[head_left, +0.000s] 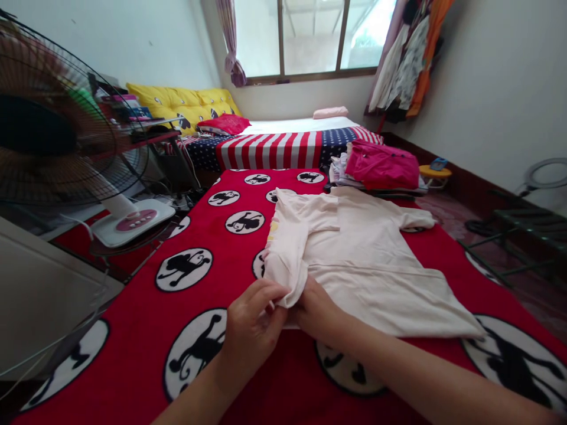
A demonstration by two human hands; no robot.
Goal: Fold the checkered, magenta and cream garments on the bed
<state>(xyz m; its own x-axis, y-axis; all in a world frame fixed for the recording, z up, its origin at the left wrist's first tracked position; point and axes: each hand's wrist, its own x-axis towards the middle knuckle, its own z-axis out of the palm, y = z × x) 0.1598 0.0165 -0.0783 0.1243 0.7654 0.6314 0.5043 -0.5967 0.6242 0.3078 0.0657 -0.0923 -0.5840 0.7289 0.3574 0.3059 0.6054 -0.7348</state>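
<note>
A cream short-sleeved T-shirt point(367, 248) lies spread on a red blanket point(212, 239), with its left side folded over toward the middle. At the near left corner of the shirt, my left hand point(254, 316) pinches the hem between thumb and fingers. My right hand point(316, 304) is at the same hem, just right of the left one; its fingers are partly hidden under the folded cloth and seem to hold it. A strip of coloured print shows along the fold's left edge.
A pile of folded clothes with a magenta garment point(383, 165) on top sits at the blanket's far right. An electric fan point(128, 221) stands on the left. Behind is a bed with a flag-patterned cover point(270, 150). A yellow stool point(434, 172) and a dark folding chair point(527, 230) are on the right.
</note>
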